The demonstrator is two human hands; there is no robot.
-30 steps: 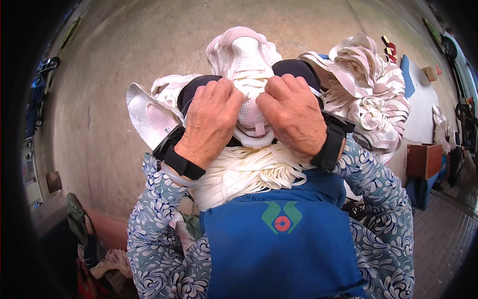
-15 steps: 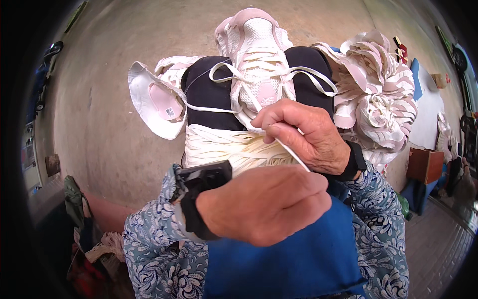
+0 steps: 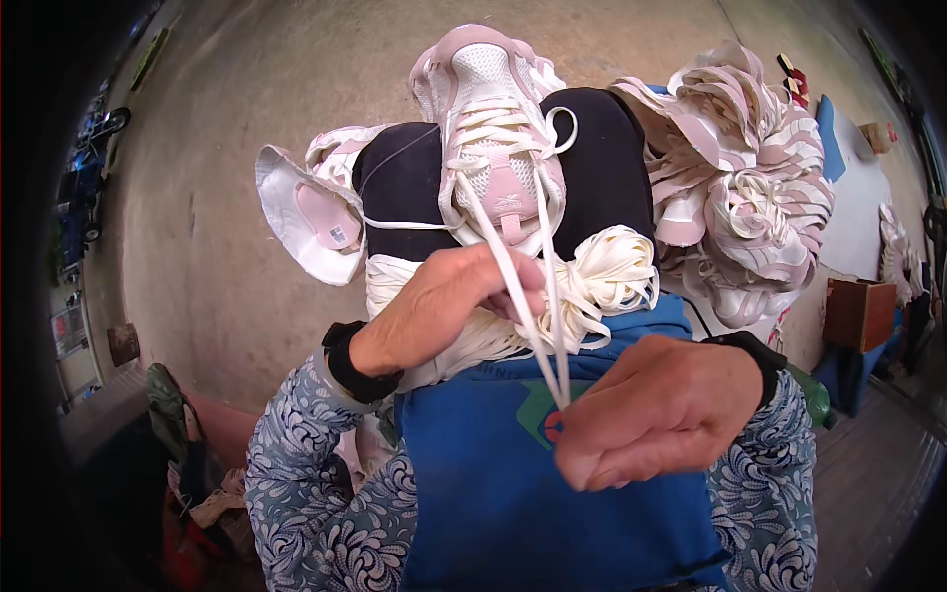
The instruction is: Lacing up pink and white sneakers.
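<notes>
We have our right hand [image 3: 656,414] closed, both white laces [image 3: 508,266] pinched together in its curled fingers, over the blue apron [image 3: 464,523]. From that grip the laces run straight, far and slightly left, to the pink-and-white shoe upper [image 3: 503,128], its toe at the far end and black cloth [image 3: 602,163] showing on both sides. Our left hand [image 3: 444,306] is nearer the upper, fingers partly curled behind the laces; we cannot tell whether it grips anything. Just right of it lies a cream lace bundle [image 3: 617,271]; farther right, piled uppers [image 3: 760,148]
</notes>
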